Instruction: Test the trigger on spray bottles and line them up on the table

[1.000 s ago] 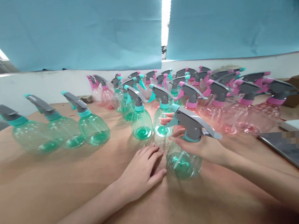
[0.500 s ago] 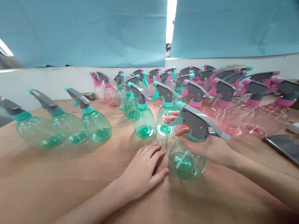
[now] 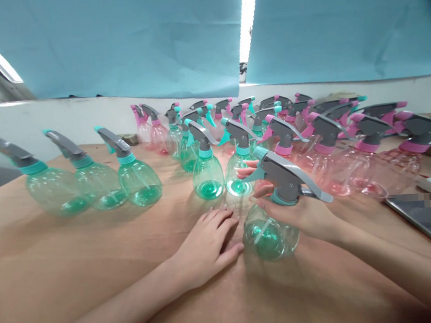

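My right hand (image 3: 295, 210) is wrapped round the neck of a clear green spray bottle (image 3: 267, 238) with a grey and turquoise trigger head, tilted slightly. Part of its thumb and palm is behind the bottle. Left of it, my left hand (image 3: 209, 244) lies flat on the wooden table (image 3: 134, 273), fingers stretched out and holding nothing. Just beyond the hands stand two green spray bottles, a nearer-left one (image 3: 208, 176) and another (image 3: 238, 179) partly covered by my right fingers.
Three green spray bottles (image 3: 140, 183) stand in a row at the left. Pink spray bottles (image 3: 369, 171) line the right side, with several mixed pink and green ones behind. A dark flat device (image 3: 420, 222) lies at the right edge. Blue cloth (image 3: 121, 45) hangs at the back.
The view has shifted very slightly. Both hands and the held spray bottle keep the same places.
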`<state>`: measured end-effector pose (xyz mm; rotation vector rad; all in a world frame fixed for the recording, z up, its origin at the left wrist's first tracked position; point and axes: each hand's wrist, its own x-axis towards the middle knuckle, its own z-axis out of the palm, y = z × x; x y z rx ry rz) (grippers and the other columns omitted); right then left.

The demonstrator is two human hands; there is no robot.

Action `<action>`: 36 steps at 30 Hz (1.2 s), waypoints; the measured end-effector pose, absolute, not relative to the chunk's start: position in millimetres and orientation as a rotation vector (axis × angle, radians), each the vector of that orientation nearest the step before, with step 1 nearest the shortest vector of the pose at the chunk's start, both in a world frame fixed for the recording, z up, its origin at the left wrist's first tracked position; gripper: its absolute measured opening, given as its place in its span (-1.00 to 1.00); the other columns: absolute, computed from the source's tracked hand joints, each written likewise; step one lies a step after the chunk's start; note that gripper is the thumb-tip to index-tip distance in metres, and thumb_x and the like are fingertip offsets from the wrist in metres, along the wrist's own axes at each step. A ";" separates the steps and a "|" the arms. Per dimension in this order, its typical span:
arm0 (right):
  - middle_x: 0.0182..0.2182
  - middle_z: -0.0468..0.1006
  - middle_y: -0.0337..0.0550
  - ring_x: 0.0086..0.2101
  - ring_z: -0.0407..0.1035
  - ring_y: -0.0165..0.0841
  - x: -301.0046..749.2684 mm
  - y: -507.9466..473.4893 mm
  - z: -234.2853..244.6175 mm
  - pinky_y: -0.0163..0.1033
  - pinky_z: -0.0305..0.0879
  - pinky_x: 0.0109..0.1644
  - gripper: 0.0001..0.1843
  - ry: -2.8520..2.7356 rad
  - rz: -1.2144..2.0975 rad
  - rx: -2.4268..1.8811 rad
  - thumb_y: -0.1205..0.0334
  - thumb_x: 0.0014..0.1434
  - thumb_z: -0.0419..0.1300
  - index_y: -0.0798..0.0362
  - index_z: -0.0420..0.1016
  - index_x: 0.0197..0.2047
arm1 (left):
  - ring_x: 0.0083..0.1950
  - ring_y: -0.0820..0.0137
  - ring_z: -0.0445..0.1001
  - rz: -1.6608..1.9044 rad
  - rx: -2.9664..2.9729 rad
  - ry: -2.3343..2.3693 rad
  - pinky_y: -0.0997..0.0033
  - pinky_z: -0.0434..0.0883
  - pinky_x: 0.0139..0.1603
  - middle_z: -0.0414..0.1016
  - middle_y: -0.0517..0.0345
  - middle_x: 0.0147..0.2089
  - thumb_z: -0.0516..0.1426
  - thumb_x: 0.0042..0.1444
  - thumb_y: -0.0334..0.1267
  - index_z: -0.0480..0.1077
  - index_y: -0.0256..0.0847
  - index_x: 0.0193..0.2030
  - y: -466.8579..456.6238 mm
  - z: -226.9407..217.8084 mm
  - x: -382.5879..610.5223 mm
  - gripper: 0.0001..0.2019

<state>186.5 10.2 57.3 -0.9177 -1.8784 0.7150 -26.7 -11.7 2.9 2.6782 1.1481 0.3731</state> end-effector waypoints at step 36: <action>0.01 0.51 -0.17 -0.12 0.48 -0.30 183.9 8.6 61.1 -0.16 0.44 -0.04 -0.51 -1.831 0.854 -0.844 0.41 0.04 0.13 -0.12 0.40 0.06 | 0.29 0.08 0.21 0.396 2.661 1.155 0.01 0.20 0.24 0.28 -0.11 0.27 0.09 0.28 -0.11 0.28 -0.23 0.18 -11.3 5.2 -26.1 -0.60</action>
